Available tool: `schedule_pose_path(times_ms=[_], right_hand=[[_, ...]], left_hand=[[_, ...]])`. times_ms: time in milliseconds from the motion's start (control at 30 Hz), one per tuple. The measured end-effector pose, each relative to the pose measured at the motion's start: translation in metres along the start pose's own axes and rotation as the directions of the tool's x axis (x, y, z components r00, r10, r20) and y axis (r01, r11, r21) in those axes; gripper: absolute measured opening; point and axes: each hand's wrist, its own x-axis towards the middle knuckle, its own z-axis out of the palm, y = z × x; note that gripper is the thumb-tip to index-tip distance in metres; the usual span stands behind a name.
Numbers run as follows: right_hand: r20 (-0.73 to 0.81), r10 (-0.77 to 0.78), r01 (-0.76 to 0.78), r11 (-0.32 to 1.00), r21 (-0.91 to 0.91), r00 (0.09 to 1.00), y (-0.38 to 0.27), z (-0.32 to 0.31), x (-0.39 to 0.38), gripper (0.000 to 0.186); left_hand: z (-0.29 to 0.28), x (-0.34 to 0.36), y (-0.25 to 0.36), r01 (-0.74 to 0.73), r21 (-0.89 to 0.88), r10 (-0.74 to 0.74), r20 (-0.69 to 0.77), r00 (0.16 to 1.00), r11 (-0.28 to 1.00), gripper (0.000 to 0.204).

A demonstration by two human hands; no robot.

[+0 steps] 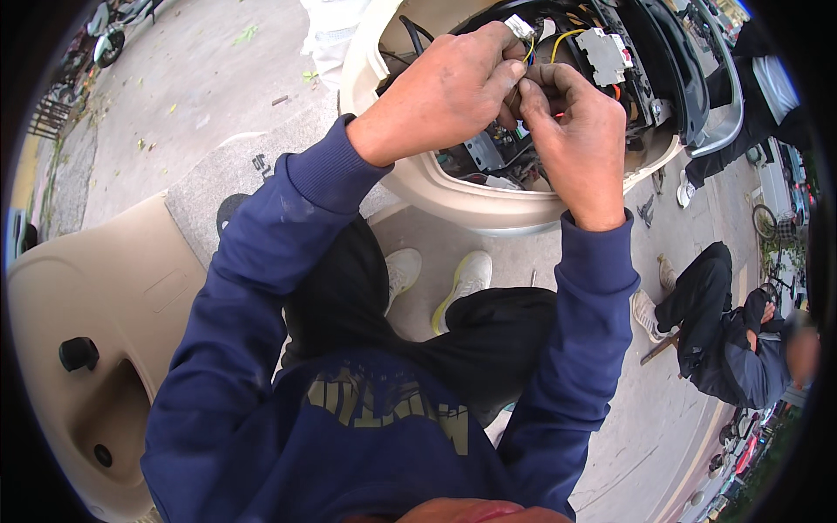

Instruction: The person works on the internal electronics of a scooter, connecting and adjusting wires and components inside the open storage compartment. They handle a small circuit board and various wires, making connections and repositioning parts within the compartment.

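Outdoors, grey concrete ground (pixel 174 122) all round; open beige shell (pixel 488 202) in front of me, separate beige panel (pixel 87 279) to my L, seated person (pixel 741 357) off R. Pale lettering (pixel 375 408) on my navy sweatshirt (pixel 349 475). L hand (pixel 471 83) pinches thin wires (pixel 530 52) nr a white connector (pixel 520 28), over the shell's opening; R hand (pixel 580 131) curled right beside, can't tell its exact grip.

Housing (pixel 501 202) — smooth, slightly glossy plastic; sleeves (pixel 597 322) — matt cloth.
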Motion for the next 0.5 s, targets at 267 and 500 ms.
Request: schedule_pose_path(times_ms=[267,500], right_hand=[[-0.006,0.263,-0.248,0.919,0.307,0.965,0.007,0.003,0.003,0.019],[0.164,0.348,-0.383,0.792,0.475,0.923,0.010,-0.004,0.004,0.028]], left_hand=[[-0.002,0.006,-0.009,0.046,-0.176,-0.043,0.021,0.999,0.983,0.022],[0.001,0.005,-0.004,0.041,0.072,-0.037,-0.053,0.998,0.997,0.020]])
